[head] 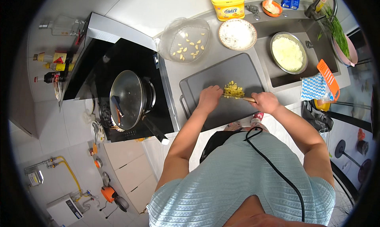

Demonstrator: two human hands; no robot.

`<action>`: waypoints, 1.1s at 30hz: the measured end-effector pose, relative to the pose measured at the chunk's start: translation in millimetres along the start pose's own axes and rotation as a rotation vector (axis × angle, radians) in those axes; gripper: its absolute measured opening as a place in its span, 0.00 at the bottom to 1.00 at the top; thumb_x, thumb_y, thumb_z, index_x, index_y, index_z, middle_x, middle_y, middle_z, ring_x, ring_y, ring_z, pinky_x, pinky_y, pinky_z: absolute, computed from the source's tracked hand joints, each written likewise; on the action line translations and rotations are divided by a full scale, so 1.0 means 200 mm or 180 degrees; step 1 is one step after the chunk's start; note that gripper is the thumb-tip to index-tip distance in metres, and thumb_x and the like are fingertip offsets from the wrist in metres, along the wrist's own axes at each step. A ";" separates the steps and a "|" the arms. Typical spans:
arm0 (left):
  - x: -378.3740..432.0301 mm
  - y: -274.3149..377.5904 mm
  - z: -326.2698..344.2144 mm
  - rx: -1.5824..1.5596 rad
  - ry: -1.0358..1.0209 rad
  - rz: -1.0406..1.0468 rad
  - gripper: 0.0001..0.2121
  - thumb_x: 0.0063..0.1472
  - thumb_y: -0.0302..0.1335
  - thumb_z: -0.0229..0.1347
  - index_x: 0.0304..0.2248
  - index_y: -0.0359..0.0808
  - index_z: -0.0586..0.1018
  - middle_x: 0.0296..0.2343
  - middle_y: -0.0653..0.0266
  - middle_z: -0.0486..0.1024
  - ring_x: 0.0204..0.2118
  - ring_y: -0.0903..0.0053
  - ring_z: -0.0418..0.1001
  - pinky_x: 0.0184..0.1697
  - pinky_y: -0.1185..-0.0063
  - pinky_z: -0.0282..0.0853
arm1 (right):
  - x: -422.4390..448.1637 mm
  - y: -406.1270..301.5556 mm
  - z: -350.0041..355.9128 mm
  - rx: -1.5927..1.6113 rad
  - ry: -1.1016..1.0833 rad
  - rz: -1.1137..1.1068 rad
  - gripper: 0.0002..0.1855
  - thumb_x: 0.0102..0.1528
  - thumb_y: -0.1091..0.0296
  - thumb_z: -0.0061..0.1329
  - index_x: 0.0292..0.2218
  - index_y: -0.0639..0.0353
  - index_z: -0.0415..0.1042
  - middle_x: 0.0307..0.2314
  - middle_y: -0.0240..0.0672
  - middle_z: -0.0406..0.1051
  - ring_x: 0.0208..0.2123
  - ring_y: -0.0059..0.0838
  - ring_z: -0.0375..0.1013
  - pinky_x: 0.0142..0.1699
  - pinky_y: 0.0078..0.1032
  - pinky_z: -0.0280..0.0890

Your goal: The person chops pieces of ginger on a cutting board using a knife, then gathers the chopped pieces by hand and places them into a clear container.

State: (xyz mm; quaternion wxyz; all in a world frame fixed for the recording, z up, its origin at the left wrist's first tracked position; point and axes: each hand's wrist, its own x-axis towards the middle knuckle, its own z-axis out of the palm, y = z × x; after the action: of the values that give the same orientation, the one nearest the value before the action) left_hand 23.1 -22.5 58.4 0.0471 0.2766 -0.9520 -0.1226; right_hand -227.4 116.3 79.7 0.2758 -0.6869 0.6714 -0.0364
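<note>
On a dark grey cutting board [202, 74] lies a small pile of chopped yellow pieces [233, 89], finely cut. My right hand [265, 102] grips the wooden handle of a kitchen knife [248, 99], whose blade lies along the near edge of the pile. My left hand [210, 97] is at the other end of the blade, its fingers bent at the tip; whether they press on the blade is not clear. Beyond the board, a clear plastic bowl [169, 46] holds several peeled garlic cloves [192, 43]. Beside it stands a patterned white plate [237, 34].
A lidded pan [127, 99] sits on the black hob at left, its handle pointing toward me. In the sink [322, 53] stands a metal bowl of pale shreds [287, 54]. An orange grater [328, 79], a blue-white cloth [313, 87] and a yellow jug [228, 6] are around it.
</note>
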 end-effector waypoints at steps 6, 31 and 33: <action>-0.05 0.04 0.03 0.0049 0.0110 -0.0050 0.05 0.46 0.20 0.53 0.24 0.40 0.73 0.25 0.65 0.68 0.33 0.67 0.71 0.31 0.69 0.69 | -0.01 0.00 0.07 -0.0095 0.0035 0.0035 0.14 0.54 0.53 0.49 0.32 0.54 0.70 0.20 0.42 0.73 0.27 0.45 0.75 0.32 0.42 0.68; 0.08 0.29 0.36 -0.0865 0.1325 -0.1185 0.50 0.47 0.44 0.65 0.60 0.31 0.47 0.62 0.45 0.42 0.65 0.51 0.41 0.61 0.54 0.43 | -0.15 0.03 0.16 0.4833 -0.0768 0.1895 0.19 0.58 0.50 0.48 0.26 0.54 0.60 0.12 0.28 0.56 0.10 0.20 0.54 0.14 0.23 0.52; 0.11 0.26 0.39 -0.0761 0.1322 -0.1233 0.49 0.48 0.43 0.65 0.60 0.31 0.48 0.62 0.45 0.42 0.65 0.52 0.41 0.61 0.53 0.42 | -0.18 0.03 0.16 0.4899 -0.0888 0.1940 0.19 0.58 0.50 0.47 0.26 0.54 0.60 0.12 0.27 0.55 0.10 0.20 0.54 0.14 0.24 0.52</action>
State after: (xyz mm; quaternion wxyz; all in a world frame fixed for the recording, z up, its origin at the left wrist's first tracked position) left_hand -34.0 24.2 -3.1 0.2486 0.4646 -0.8304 -0.1813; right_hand -222.4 162.2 61.4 0.7458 -0.0937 0.5751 -0.3229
